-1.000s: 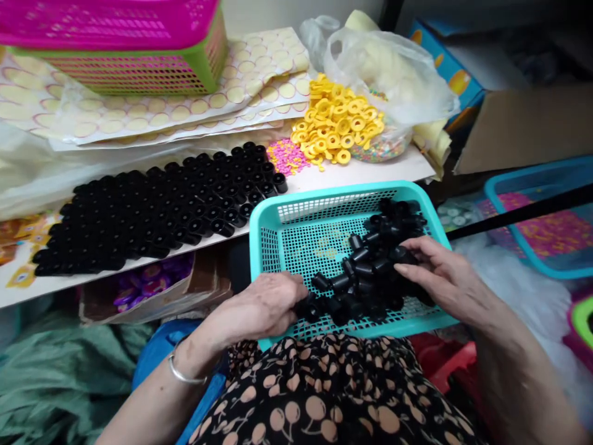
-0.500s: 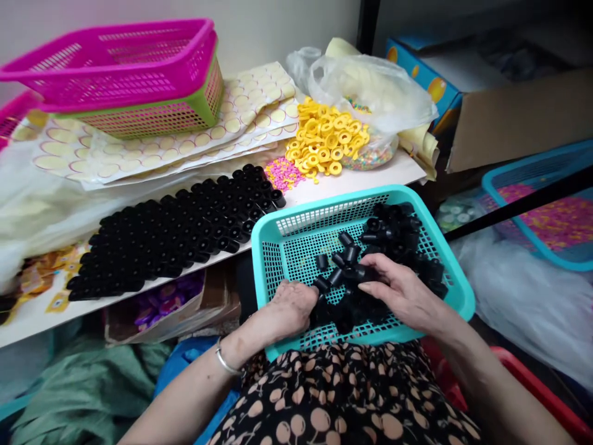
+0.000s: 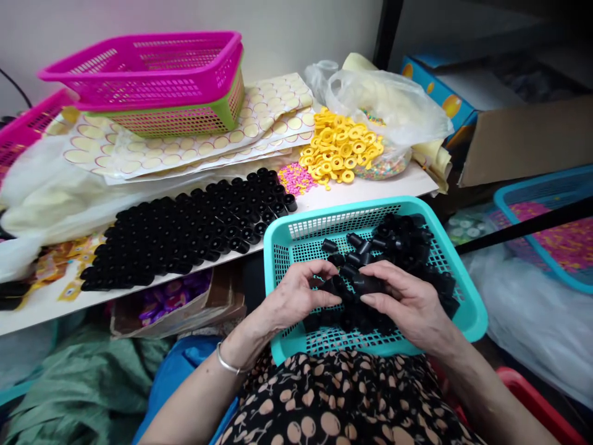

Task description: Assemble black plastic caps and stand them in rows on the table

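Observation:
A turquoise plastic basket point(image 3: 463, 290) rests on the lap, with many loose short black plastic cylinders point(image 3: 403, 238) in it, heaped mostly at the right. My left hand point(image 3: 301, 293) is over the basket's left half, thumb and fingers closed around a black cylinder point(image 3: 330, 285). My right hand point(image 3: 412, 303) faces it, pinching another black cylinder point(image 3: 368, 284) between thumb and fingers. The two held pieces are close together; I cannot tell whether they touch. On the white shelf stand many black cylinders in tight rows point(image 3: 185, 228), their round ends up.
Behind the rows are yellow rings point(image 3: 345, 145), small pink and yellow bits point(image 3: 296, 179), plastic bags point(image 3: 389, 102) and sheets of round stickers point(image 3: 273, 105). Magenta point(image 3: 162, 80) and green baskets point(image 3: 185, 120) are stacked at the back left. A dark bar point(image 3: 528, 225) crosses at the right.
My left hand has risen from the basket's front left and moved right toward my right hand, now with a black cylinder in its fingers. The right hand keeps its cylinder. The view has shifted slightly.

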The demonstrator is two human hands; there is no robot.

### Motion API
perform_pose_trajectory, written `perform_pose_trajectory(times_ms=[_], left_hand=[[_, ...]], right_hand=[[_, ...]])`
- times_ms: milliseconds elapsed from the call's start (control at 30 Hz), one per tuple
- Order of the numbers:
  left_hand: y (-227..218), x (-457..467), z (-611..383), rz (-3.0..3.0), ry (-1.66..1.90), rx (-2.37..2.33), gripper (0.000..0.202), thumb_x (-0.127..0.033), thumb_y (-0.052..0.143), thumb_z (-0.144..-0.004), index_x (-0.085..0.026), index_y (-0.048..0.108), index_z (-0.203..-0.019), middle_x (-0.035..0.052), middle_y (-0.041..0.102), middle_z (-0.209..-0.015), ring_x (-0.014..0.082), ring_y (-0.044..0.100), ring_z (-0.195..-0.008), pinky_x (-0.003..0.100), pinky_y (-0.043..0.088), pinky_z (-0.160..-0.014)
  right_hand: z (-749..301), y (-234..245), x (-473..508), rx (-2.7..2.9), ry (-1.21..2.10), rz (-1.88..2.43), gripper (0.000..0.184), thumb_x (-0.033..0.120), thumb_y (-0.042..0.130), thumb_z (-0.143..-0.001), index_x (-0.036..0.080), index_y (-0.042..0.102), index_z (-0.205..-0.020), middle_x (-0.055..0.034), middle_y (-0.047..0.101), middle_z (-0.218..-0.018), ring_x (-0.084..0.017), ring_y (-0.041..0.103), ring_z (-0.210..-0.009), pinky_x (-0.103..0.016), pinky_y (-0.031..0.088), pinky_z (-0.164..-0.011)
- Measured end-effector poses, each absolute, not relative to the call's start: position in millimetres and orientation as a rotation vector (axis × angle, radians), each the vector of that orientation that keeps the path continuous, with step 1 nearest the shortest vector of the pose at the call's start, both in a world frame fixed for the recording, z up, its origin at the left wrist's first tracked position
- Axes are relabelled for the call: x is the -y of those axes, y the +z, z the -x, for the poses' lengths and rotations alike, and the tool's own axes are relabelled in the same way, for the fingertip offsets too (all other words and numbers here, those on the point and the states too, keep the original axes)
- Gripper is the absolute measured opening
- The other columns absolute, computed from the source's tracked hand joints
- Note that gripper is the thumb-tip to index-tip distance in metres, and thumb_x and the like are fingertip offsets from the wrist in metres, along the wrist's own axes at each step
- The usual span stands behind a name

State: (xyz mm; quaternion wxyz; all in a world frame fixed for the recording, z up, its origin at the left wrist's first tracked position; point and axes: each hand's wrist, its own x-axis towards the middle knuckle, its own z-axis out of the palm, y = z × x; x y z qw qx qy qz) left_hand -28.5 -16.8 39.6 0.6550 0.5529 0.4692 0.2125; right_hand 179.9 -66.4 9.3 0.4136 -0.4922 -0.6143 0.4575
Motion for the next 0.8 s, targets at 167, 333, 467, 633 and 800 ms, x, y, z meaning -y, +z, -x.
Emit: perform_pose_trajectory(times_ms=[167,333,467,633,800], left_hand=[[33.9,17.0,30.0,-1.17,0.509,-1.032,0.028,-0.012,0.074,-0.059,-0.016,0.064,-0.086,-0.0007,0.061,-0.079,0.0129,0.052,-0.073,0.026,0.042,-0.07],[34.6,15.3,30.9,-1.331,0.465,-1.028,0.028,-0.017,0.075,-0.062,-0.018,0.069,-0.09,0.0013,0.061,-0.088,0.0147,0.053,-0.08,0.027,0.043,-0.072],[36.0,13.0,31.4,-1.476,0.449,-1.013,0.026,-0.02,0.075,-0.065,-0.02,0.072,-0.091,0.0015,0.061,-0.087,0.0165,0.054,-0.085,0.029,0.043,-0.078],[34.7,12.5,32.1,-1.472,0.481,-1.005,0.029,-0.021,0.076,-0.064,-0.021,0.073,-0.092,0.0016,0.061,-0.085,0.0175,0.055,-0.085,0.031,0.043,-0.081],[31.0,14.2,31.0,-1.453,0.512,-0.989,0.031,-0.018,0.078,-0.062,-0.019,0.073,-0.092,0.0012,0.062,-0.083,0.0166,0.055,-0.083,0.031,0.043,-0.08]], right_hand=[[-177.8,10.1,65.0,1.61,1.093,1.235,0.026,0.021,0.062,-0.084,0.025,0.06,-0.109,-0.0033,0.058,-0.105,-0.016,0.057,-0.093,-0.026,0.05,-0.076],[-177.4,14.1,61.0,1.739,1.075,1.188,0.027,0.019,0.058,-0.086,0.023,0.06,-0.112,-0.0054,0.06,-0.105,-0.017,0.058,-0.096,-0.03,0.05,-0.082],[-177.1,17.7,60.1,1.788,1.045,1.187,0.029,0.018,0.054,-0.087,0.023,0.06,-0.115,-0.0062,0.06,-0.106,-0.018,0.06,-0.095,-0.031,0.052,-0.08],[-178.3,16.6,60.3,1.808,1.046,1.177,0.031,0.018,0.054,-0.088,0.024,0.06,-0.117,-0.0055,0.06,-0.104,-0.017,0.06,-0.091,-0.03,0.052,-0.076],[-177.7,14.0,61.8,1.805,1.069,1.175,0.032,0.019,0.054,-0.089,0.026,0.058,-0.119,-0.0049,0.059,-0.107,-0.017,0.059,-0.096,-0.029,0.051,-0.079]])
